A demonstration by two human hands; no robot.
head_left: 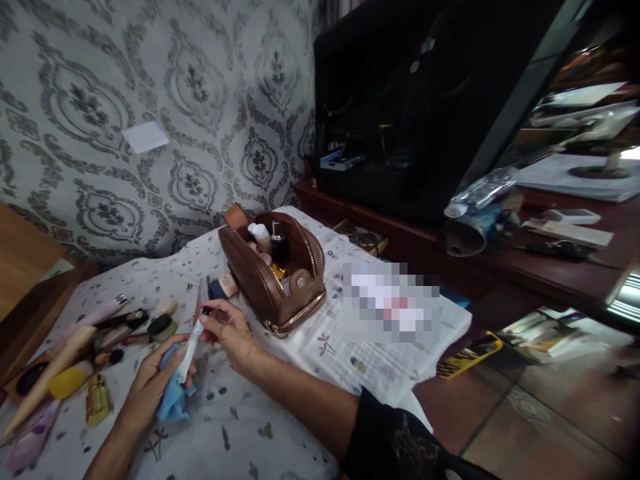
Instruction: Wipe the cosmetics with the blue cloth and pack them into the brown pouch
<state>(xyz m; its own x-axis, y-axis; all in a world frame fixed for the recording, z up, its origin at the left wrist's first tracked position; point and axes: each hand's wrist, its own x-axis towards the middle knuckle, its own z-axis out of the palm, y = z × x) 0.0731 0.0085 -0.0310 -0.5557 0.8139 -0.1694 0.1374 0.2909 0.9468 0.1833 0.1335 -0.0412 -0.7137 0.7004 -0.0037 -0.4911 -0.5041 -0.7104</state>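
While left hand (153, 373) and right hand (229, 333) grip the tube (189, 351), cosmetics (70, 380) sprawl leftward — brown bag (253, 273) beyond.

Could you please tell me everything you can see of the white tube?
The white tube is slim and looks smooth, perhaps plastic, with a black cap on its upper end. It slants upward above the patterned cloth. The left hand holds its lower part with a blue cloth; the right hand pinches it near the cap.
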